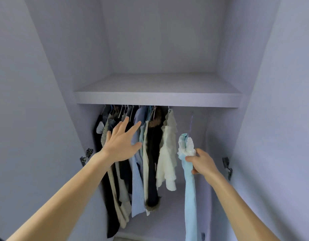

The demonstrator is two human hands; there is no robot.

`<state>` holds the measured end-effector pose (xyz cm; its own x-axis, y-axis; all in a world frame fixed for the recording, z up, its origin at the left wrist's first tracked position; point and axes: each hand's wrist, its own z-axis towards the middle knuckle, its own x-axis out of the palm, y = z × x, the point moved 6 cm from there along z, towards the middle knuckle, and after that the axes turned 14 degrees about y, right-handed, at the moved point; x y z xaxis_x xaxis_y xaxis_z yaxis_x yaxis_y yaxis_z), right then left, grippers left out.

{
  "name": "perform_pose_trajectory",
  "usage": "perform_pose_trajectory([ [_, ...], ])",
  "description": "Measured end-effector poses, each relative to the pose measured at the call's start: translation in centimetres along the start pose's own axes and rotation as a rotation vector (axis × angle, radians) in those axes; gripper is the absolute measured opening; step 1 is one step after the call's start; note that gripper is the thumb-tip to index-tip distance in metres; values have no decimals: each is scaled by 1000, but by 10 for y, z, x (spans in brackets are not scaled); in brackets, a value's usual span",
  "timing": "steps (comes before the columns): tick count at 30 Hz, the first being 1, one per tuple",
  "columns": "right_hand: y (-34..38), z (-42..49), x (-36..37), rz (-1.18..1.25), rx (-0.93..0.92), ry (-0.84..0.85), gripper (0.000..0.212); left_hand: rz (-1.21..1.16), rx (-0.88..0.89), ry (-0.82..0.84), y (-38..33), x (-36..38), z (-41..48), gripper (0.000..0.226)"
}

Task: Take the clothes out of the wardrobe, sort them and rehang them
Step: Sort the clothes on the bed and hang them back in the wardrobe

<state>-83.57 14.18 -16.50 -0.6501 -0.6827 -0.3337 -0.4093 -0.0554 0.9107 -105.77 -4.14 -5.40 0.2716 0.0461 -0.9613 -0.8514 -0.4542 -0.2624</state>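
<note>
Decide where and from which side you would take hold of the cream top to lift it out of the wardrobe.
Probably at its hanger hook, coming from the right. The cream top hangs last in the packed row, a dark coat pressed against its left, while its right side faces an open gap. Its loose, frilly fabric would likely slip off if pulled.

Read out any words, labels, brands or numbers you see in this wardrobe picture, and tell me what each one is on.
None: no text can be read anywhere in this view.
Light blue lace-trimmed garment gripped by the right hand: no label showing.
Row of hanging clothes: no print or tags visible.
Small metal door hinges: any stamping too small to read.
</note>
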Motion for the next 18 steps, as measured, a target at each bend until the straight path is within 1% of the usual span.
perform_pose_trajectory([
  [4,23,61,-15,-42,-21,-45,12,134,-33,-139,19,-41,50,80],
  [9,48,124,-28,-99,-69,-53,12,275,-48,-231,21,-68,110,79],
  [14,66,174,-41,-197,-108,-65,13,238,-37,-255,18,-63,168,67],
  [18,60,211,-36,-276,-74,-49,11,134,-39,-333,19,-41,187,69],
])
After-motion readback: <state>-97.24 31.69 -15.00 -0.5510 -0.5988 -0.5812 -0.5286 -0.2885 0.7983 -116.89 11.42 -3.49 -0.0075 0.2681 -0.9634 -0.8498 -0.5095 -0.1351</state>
